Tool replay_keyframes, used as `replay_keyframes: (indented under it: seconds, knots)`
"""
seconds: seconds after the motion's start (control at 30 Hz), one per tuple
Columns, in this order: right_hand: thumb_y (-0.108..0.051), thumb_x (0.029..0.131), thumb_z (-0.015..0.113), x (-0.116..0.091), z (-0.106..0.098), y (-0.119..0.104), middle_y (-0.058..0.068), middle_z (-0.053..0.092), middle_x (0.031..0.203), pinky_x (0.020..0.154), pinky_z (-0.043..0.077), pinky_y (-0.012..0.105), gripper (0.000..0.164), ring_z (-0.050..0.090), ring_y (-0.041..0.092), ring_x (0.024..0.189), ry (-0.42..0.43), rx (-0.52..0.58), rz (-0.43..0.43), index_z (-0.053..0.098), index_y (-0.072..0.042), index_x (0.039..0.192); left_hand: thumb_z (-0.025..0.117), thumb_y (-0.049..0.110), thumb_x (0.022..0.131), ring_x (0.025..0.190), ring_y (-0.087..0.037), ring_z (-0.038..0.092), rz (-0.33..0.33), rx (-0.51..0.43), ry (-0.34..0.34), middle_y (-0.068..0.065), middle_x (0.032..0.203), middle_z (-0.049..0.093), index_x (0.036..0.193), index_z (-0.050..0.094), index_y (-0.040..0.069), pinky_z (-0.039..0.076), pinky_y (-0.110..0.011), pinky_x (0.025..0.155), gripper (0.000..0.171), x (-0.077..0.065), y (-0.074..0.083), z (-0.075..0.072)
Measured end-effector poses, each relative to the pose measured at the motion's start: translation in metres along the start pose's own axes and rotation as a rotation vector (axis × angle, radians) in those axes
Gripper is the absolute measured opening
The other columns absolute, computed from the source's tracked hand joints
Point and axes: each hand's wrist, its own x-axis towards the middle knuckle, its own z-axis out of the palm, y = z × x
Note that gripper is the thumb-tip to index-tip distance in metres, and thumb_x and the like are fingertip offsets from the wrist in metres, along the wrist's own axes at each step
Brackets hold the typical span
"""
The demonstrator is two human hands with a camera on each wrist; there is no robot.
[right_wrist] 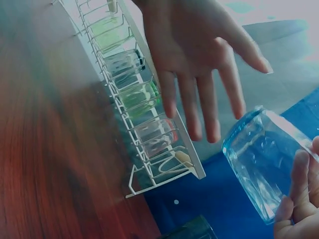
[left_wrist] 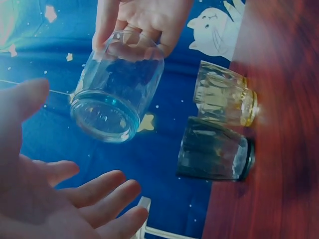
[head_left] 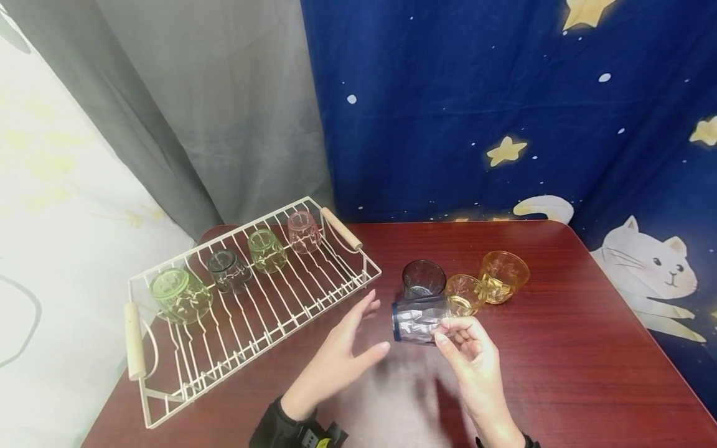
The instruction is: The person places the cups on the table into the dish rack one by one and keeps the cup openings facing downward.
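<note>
My right hand (head_left: 473, 361) pinches a clear bluish glass (head_left: 417, 320) near its rim and holds it tipped on its side above the table, its thick base toward the left. My left hand (head_left: 342, 354) is just left of that base, fingers spread and holding nothing; the left wrist view shows a gap between its fingers and the glass. Behind the held glass stand a dark grey glass (head_left: 424, 278) and two yellow glasses, one (head_left: 463, 294) close beside the grey one and the other (head_left: 504, 277) farther right.
A white wire rack (head_left: 263, 311) with wooden handles (head_left: 134, 341) stands at the left on the red-brown table (head_left: 588, 373). Upside down in it are a large green glass (head_left: 180, 295), a dark glass (head_left: 228, 270), a smaller green glass (head_left: 267, 251) and a pink glass (head_left: 304, 232). Curtains hang behind.
</note>
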Motion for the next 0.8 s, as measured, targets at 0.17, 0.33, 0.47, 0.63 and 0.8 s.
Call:
replay_keyframes:
  seconds: [0.17, 0.33, 0.47, 0.63, 0.8]
  knots:
    - [0.023, 0.085, 0.05, -0.003, 0.004, 0.004, -0.004, 0.067, 0.094, 0.08, 0.054, 0.017, 0.035, 0.066, 0.005, 0.088, -0.102, 0.063, -0.058, 0.061, -0.004, 0.104, 0.065, 0.034, 0.091, 0.135, -0.023, 0.051, 0.024, 0.037, -0.051, -0.008, 0.148, 0.048, 0.155, 0.021, 0.02, 0.041, -0.05, 0.112, 0.078, 0.003, 0.002, 0.004]
    - [0.024, 0.084, 0.048, -0.006, 0.008, 0.007, -0.004, 0.067, 0.099, 0.081, 0.055, 0.016, 0.038, 0.066, 0.006, 0.091, -0.153, 0.11, -0.064, 0.059, -0.005, 0.106, 0.059, 0.033, 0.095, 0.124, -0.027, 0.06, 0.017, 0.017, -0.084, -0.015, 0.14, 0.055, 0.155, 0.019, 0.018, 0.049, -0.045, 0.106, 0.073, 0.003, 0.0, 0.01]
    - [0.022, 0.085, 0.051, -0.01, 0.011, 0.01, -0.005, 0.068, 0.097, 0.08, 0.055, 0.016, 0.035, 0.066, 0.005, 0.09, -0.151, 0.075, -0.028, 0.058, -0.006, 0.104, 0.055, 0.029, 0.098, 0.122, -0.028, 0.061, 0.016, -0.034, -0.059, -0.015, 0.137, 0.058, 0.153, 0.021, 0.018, 0.05, -0.042, 0.104, 0.066, 0.001, -0.002, 0.012]
    - [0.021, 0.084, 0.054, -0.011, 0.014, 0.012, -0.006, 0.067, 0.095, 0.079, 0.055, 0.016, 0.031, 0.065, 0.003, 0.089, -0.153, 0.027, 0.001, 0.057, -0.005, 0.1, 0.055, 0.024, 0.098, 0.125, -0.027, 0.059, 0.02, -0.089, -0.007, -0.014, 0.135, 0.059, 0.152, 0.026, 0.017, 0.049, -0.043, 0.106, 0.061, 0.0, -0.005, 0.013]
    - [0.018, 0.084, 0.058, -0.011, 0.015, 0.012, -0.006, 0.067, 0.092, 0.078, 0.056, 0.017, 0.022, 0.065, 0.004, 0.085, -0.164, -0.025, 0.029, 0.056, -0.001, 0.095, 0.059, 0.023, 0.096, 0.132, -0.031, 0.053, 0.011, -0.121, 0.092, -0.014, 0.143, 0.053, 0.15, 0.032, 0.019, 0.044, -0.049, 0.109, 0.061, -0.001, -0.003, 0.012]
